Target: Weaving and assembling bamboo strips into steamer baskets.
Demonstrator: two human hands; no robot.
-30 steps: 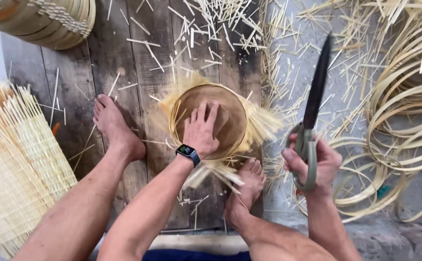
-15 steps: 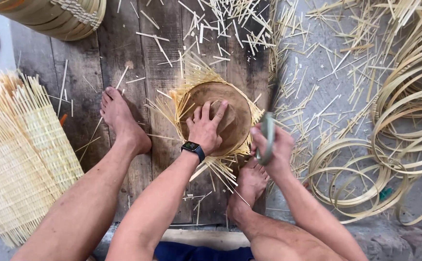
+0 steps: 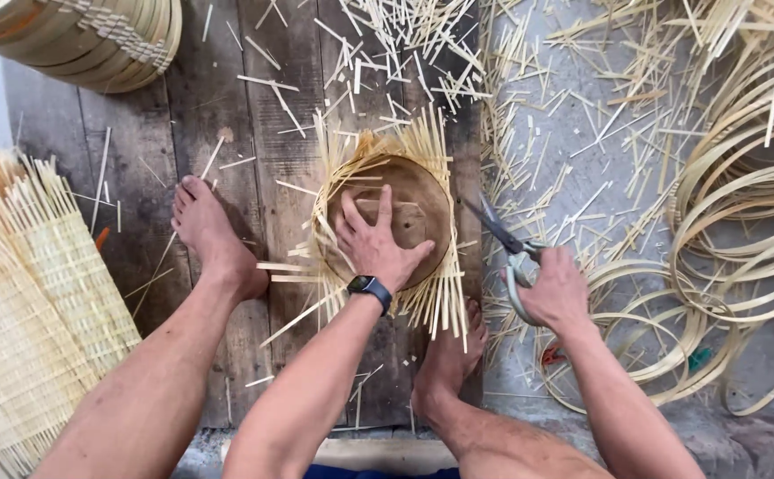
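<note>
My left hand [image 3: 376,241], with a dark watch at the wrist, presses flat with spread fingers on a round brown wooden mould [image 3: 422,202]. A woven bamboo piece [image 3: 396,160] wraps that mould, and its loose strip ends stick out all around. My right hand [image 3: 554,288] grips the handles of large scissors [image 3: 504,238], whose blades are parted and point at the right edge of the woven piece. My bare feet [image 3: 214,239] rest on the dark wooden boards on either side of the piece.
A flat woven bamboo mat [image 3: 28,293] lies at the left. Stacked woven baskets [image 3: 94,40] sit at the top left. Coiled bamboo hoops [image 3: 742,222] pile up at the right. Cut bamboo offcuts [image 3: 387,53] litter the boards and the grey floor.
My right hand has brought the scissors down from upright to a low slant, with the blades now parted at the right edge of the woven piece. The left hand stays pressed on the mould.
</note>
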